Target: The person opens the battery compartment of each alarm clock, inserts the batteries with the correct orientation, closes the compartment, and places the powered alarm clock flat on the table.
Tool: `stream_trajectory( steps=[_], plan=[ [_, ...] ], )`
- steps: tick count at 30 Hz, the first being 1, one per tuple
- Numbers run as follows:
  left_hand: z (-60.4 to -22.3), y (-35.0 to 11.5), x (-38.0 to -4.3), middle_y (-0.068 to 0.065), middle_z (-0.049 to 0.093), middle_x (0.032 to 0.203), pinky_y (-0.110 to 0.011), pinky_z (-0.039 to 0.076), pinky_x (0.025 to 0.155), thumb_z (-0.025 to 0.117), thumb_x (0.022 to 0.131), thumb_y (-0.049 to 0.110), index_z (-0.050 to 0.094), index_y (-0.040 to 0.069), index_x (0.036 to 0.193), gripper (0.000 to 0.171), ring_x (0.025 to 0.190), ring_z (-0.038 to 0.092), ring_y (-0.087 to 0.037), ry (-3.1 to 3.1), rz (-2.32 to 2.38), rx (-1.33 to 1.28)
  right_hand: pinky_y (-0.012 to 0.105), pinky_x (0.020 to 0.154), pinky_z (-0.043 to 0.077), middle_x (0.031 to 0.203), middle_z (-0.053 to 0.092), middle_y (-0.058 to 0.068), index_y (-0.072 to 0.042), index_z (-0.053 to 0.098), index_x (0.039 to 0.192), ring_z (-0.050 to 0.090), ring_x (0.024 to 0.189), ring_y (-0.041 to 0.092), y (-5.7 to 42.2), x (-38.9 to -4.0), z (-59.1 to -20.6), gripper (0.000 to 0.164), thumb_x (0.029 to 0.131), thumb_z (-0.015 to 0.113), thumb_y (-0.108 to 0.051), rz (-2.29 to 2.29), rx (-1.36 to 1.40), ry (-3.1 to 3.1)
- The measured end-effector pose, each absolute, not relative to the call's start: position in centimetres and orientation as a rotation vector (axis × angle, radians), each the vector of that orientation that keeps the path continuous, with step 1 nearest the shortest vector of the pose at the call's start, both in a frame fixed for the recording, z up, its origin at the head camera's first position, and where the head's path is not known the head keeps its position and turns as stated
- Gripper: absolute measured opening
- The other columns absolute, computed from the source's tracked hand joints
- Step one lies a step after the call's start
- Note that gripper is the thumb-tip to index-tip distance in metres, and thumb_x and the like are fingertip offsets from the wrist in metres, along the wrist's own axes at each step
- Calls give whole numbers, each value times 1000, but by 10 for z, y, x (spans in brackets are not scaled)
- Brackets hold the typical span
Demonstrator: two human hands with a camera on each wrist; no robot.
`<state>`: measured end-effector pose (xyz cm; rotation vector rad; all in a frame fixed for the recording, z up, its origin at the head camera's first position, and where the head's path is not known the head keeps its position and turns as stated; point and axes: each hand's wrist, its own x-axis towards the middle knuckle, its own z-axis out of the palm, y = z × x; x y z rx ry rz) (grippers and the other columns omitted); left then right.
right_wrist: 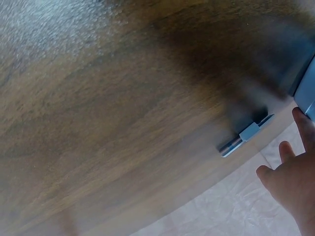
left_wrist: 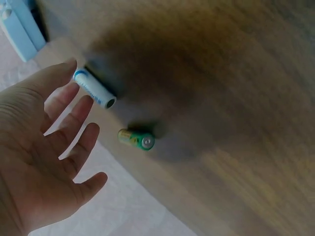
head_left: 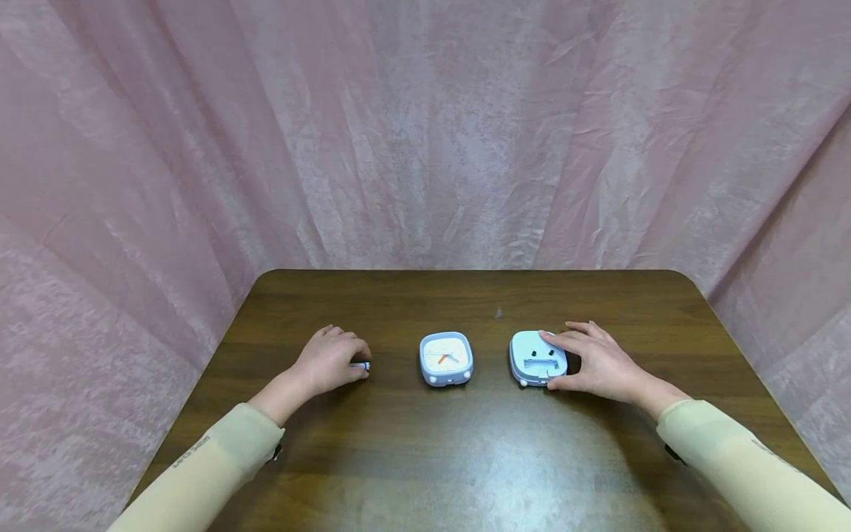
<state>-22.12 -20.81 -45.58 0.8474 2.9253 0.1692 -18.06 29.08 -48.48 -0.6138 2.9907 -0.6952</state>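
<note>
A pale blue alarm clock point(head_left: 532, 344) lies back side up, its battery compartment open and no battery visible inside. My right hand point(head_left: 601, 366) holds it by the right side, thumb at the near edge and index finger at the far edge. My left hand point(head_left: 332, 360) is low over the table with fingers loosely bent. A white and blue battery point(left_wrist: 95, 87) lies by its thumb and fingertips, without a clear grip on it. Just past the fingertips is a green battery point(left_wrist: 136, 139). The left wrist view also shows the left hand point(left_wrist: 54, 142) palm-side.
Between the hands a second blue clock point(head_left: 446, 358) lies face up. A small battery cover point(right_wrist: 248, 132) rests on the wooden table point(head_left: 412, 458) near the right hand. Pink curtains point(head_left: 425, 133) hang behind the table's far edge.
</note>
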Motion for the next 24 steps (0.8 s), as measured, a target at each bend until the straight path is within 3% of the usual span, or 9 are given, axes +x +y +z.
stream_trajectory(
  steps=[16, 24],
  plan=[
    [-463, -204, -223, 4, 68, 99, -63, 29, 112, 84, 86, 33, 74, 23, 100, 20, 104, 60, -29, 2937, 119, 792, 69, 106, 27, 149, 53, 15, -28, 53, 152, 31, 144, 38, 290, -180, -484, 91, 74, 84, -65, -690, -626, 3009],
    [-464, -205, -225, 5, 67, 96, -64, 28, 112, 83, 87, 32, 73, 23, 97, 17, 102, 61, -28, 2923, 131, 779, 67, 109, 24, 149, 53, 12, -28, 52, 152, 31, 145, 36, 291, -180, -484, 93, 74, 83, -66, -689, -615, 2996]
  ],
)
